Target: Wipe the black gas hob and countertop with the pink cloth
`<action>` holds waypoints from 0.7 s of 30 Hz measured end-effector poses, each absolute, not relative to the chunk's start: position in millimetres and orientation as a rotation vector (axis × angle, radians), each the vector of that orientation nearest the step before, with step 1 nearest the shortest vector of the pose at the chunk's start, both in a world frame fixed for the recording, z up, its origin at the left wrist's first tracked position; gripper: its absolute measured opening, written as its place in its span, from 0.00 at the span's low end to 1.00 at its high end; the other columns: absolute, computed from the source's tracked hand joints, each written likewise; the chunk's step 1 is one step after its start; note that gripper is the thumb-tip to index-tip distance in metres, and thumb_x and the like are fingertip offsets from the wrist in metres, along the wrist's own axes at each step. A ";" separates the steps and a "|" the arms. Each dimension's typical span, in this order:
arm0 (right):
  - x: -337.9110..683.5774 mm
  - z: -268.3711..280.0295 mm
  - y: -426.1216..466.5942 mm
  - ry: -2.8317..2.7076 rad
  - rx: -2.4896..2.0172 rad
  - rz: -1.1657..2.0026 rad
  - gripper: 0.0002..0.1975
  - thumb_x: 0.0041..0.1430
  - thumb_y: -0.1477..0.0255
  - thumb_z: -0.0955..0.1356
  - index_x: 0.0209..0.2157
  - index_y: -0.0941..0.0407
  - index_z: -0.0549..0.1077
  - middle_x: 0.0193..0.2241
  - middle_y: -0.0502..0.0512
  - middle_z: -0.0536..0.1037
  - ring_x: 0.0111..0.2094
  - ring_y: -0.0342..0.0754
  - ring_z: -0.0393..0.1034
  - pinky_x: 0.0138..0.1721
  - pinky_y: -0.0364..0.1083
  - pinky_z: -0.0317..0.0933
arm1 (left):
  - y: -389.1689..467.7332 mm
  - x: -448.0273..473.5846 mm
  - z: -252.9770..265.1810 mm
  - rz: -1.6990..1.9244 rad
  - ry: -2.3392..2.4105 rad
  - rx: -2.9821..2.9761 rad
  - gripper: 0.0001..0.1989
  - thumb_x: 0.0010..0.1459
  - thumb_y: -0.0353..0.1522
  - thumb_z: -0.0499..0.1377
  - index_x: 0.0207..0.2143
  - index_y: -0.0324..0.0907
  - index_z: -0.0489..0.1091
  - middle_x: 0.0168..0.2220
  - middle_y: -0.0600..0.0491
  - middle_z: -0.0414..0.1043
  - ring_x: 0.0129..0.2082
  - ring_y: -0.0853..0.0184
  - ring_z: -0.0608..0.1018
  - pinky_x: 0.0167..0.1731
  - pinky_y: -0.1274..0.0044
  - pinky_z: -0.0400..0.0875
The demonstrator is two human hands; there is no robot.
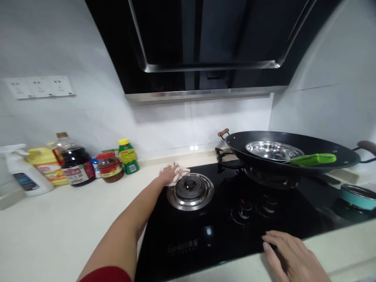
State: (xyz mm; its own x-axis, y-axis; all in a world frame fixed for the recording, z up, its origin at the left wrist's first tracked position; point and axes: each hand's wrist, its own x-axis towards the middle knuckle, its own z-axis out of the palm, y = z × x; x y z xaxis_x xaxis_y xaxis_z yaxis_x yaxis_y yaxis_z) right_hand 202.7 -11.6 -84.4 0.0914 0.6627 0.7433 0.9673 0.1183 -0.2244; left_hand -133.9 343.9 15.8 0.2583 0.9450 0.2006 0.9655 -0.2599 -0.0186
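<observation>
My left hand [168,174] reaches to the back left corner of the black glass gas stove [217,235]. Its fingers press on a pale pinkish cloth [180,172], which lies bunched against the stove's back edge. Just in front of the cloth is the left burner [190,190], with a steel ring and no pot support on it. My right hand [293,254] hovers over or rests at the stove's front edge, its fingers loosely bent and the thumb apart. Nothing shows in it. The two control knobs [244,208] stand between my hands.
A large black wok [323,145] sits on the right burner, holding a steel bowl [273,150] and a green-handled utensil [314,159]. A teal pan [358,196] is at far right. Sauce bottles [78,164], a jar [109,167] and a spray bottle [28,172] line the left wall. A range hood [205,82] hangs above.
</observation>
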 end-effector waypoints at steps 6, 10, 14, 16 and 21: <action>186.9 -76.0 -12.3 -1.572 -1.647 -0.449 0.15 0.66 0.57 0.62 0.39 0.49 0.76 0.42 0.55 0.79 0.45 0.56 0.72 0.41 0.53 0.64 | 293.4 -150.1 13.7 -0.259 -1.837 -2.340 0.20 0.66 0.39 0.60 0.57 0.42 0.68 0.57 0.46 0.70 0.51 0.58 0.76 0.49 0.60 0.75; 182.5 -73.2 -14.2 -1.585 -1.690 -0.410 0.15 0.66 0.57 0.62 0.39 0.50 0.75 0.43 0.55 0.78 0.44 0.56 0.71 0.41 0.54 0.62 | 260.2 -155.3 10.3 -0.265 -1.868 -2.329 0.20 0.66 0.39 0.60 0.57 0.42 0.67 0.58 0.45 0.69 0.52 0.57 0.75 0.51 0.59 0.74; 181.0 -69.7 -15.4 -1.615 -1.721 -0.396 0.15 0.66 0.59 0.61 0.40 0.51 0.75 0.43 0.56 0.77 0.45 0.56 0.69 0.42 0.54 0.61 | 233.0 -156.8 6.6 -0.254 -1.894 -2.349 0.23 0.66 0.41 0.60 0.60 0.43 0.65 0.61 0.45 0.66 0.56 0.55 0.73 0.54 0.56 0.70; 179.7 -67.3 -16.6 -1.622 -1.722 -0.404 0.15 0.66 0.59 0.61 0.40 0.52 0.75 0.43 0.56 0.77 0.45 0.56 0.69 0.42 0.54 0.61 | 220.2 -157.3 4.8 -0.241 -1.891 -2.371 0.24 0.68 0.42 0.55 0.63 0.45 0.62 0.64 0.43 0.62 0.60 0.51 0.69 0.57 0.52 0.65; 176.9 -64.2 -18.6 -1.630 -1.695 -0.437 0.14 0.67 0.61 0.62 0.40 0.52 0.76 0.42 0.56 0.77 0.44 0.55 0.69 0.43 0.53 0.60 | 183.5 -158.3 1.1 -0.249 -1.806 -2.427 0.23 0.69 0.39 0.47 0.64 0.47 0.61 0.68 0.41 0.58 0.65 0.45 0.63 0.58 0.50 0.60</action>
State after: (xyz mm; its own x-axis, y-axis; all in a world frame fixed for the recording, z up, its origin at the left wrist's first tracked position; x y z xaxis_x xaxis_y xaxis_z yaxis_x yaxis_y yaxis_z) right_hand 176.9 -18.6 -64.2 0.1379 0.7120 0.6885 0.9608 0.0726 -0.2675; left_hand -158.3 183.5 1.1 0.2807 0.9400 0.1939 0.9574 -0.2885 0.0126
